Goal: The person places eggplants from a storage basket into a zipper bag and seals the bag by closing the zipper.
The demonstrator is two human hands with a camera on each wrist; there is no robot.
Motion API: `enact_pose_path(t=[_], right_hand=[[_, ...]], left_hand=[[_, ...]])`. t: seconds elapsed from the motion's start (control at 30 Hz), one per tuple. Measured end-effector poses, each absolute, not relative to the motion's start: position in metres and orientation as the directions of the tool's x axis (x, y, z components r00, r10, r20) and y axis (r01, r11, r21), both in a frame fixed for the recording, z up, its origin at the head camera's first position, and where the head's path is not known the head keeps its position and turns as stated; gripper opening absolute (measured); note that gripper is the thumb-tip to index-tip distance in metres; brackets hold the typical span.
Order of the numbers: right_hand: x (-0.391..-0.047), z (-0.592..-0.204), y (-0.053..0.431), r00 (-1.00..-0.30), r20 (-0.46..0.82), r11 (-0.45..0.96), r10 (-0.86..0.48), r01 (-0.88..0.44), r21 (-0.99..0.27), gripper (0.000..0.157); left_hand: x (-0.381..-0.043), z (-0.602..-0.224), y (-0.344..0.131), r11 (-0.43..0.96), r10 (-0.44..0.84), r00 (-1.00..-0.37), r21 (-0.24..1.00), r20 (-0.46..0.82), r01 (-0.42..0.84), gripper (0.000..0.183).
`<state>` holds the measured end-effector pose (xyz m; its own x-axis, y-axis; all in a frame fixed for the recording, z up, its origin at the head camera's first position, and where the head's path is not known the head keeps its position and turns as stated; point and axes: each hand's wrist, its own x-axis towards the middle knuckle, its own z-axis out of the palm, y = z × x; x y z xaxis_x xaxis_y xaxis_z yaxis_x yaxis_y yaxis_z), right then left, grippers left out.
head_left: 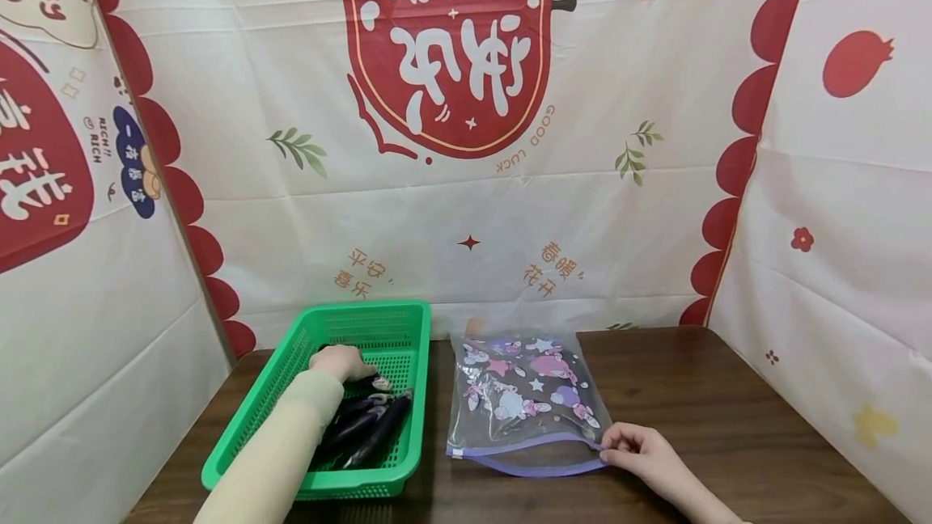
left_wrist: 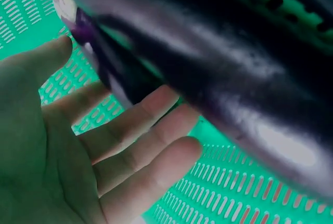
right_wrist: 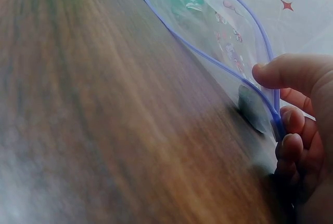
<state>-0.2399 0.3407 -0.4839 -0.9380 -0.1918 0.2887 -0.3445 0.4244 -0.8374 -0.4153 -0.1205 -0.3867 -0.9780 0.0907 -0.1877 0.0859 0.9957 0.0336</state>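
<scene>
Inside the green plastic basket (head_left: 421,370), my left hand (head_left: 339,364) reaches among several dark purple eggplants (head_left: 384,431). The left wrist view shows its fingers spread and loosely extended, their tips at the underside of a glossy eggplant (left_wrist: 208,52); whether they touch it is unclear. A smaller-looking eggplant (left_wrist: 112,60) lies partly behind them. My right hand (head_left: 641,453) pinches the right corner of a clear zip bag (head_left: 510,419) printed with pink and purple cartoons. In the right wrist view, the bag's purple-edged mouth (right_wrist: 205,57) gapes apart beside the thumb.
The basket stands at the left on a dark brown wooden table (head_left: 670,378), with the bag lying flat to its right. Printed white cloth walls (head_left: 466,209) rise behind and on both sides. A white slider sits at the bag mouth's left end.
</scene>
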Motion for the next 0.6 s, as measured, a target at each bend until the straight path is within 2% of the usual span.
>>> enact_pose_path(t=[0.2, 0.4, 0.6], right_hand=[[-0.241, -0.484, 0.341, -0.935, 0.303, 0.425, -0.185, -0.354, -0.833, 0.008], [-0.240, -0.478, 0.340, -0.934, 0.297, 0.433, -0.201, -0.356, -0.828, 0.008], [-0.233, -0.460, 0.332, -0.921, 0.322, 0.416, -0.220, -0.387, -0.823, 0.008]], left_hand=[[-0.412, -0.386, -0.121, 0.993, 0.119, -0.973, 0.042, -0.200, 0.113, 0.049], [-0.404, -0.385, -0.117, 0.987, 0.159, -0.951, 0.078, -0.263, 0.144, 0.049], [-0.403, -0.385, -0.113, 0.992, 0.130, -0.959, 0.036, -0.254, 0.125, 0.051]])
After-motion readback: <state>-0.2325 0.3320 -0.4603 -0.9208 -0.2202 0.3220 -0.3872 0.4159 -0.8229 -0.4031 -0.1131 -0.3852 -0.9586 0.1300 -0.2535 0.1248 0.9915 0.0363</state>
